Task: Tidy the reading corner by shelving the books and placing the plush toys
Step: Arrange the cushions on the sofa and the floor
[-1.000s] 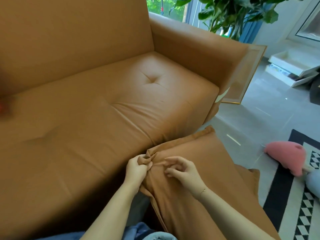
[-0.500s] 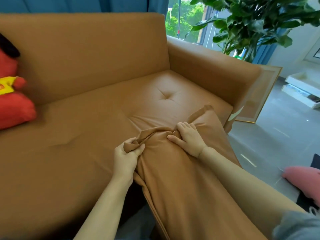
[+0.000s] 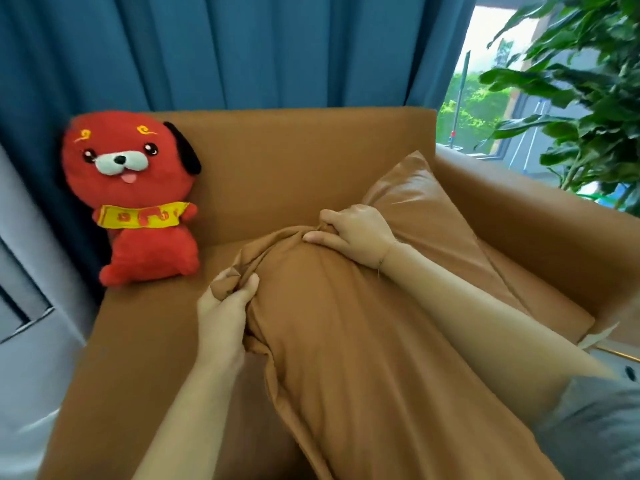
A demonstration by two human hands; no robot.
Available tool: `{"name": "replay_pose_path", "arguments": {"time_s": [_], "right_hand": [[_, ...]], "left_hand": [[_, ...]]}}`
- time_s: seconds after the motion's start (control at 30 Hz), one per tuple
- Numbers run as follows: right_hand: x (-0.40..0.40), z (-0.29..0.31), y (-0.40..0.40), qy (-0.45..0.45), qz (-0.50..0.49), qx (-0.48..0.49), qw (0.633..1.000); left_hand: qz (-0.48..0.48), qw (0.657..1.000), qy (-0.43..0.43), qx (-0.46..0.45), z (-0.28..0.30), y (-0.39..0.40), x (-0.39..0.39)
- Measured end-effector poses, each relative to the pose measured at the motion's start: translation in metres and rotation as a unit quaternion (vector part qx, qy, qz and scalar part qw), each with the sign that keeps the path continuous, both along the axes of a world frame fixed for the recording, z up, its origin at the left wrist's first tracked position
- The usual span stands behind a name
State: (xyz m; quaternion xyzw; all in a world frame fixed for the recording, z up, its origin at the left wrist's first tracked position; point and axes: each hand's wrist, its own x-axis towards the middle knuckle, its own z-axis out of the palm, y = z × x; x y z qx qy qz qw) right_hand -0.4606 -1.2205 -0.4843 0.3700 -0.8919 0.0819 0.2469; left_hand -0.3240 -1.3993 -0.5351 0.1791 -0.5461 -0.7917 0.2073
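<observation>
your left hand (image 3: 225, 306) squeezes a bunched corner of the brown cushion (image 3: 346, 341). your right hand (image 3: 353, 232) grips the top edge tight. you hold both ends, likely so the big floppy cushion does not sag as it goes onto the sofa (image 3: 294, 161). the red plush dog (image 3: 138, 199) sits up in the sofa's left corner, leaning on the back so it stays up.

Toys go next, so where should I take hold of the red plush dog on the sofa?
Take the red plush dog around its torso, below the yellow scarf, coming from the front. It sits upright against the sofa backrest facing out, so its back is blocked. Both hands are busy: left hand and right hand grip the cushion.
</observation>
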Motion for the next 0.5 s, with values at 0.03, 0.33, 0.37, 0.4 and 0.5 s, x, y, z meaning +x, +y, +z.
{"name": "replay_pose_path", "arguments": {"time_s": [0.03,0.33,0.37,0.4,0.5], "right_hand": [[-0.008,0.002,-0.023,-0.008,0.016,0.02,1.0],[-0.026,-0.119,-0.142,-0.303,0.027,0.188,0.934],[-0.021,-0.125,-0.133,-0.308,0.027,0.154,0.938],[-0.019,-0.127,-0.125,-0.308,0.026,0.12,0.943],[-0.01,-0.124,-0.086,-0.291,-0.006,0.094,0.952]], "left_hand": [[0.018,1.0,-0.005,0.004,-0.005,-0.015,-0.001],[0.164,0.944,-0.244,0.149,-0.103,-0.086,0.004],[0.151,0.948,-0.249,0.128,-0.104,-0.089,0.001],[0.141,0.953,-0.251,0.098,-0.106,-0.093,0.0],[0.115,0.911,-0.311,-0.247,-0.106,-0.102,-0.004]]}}
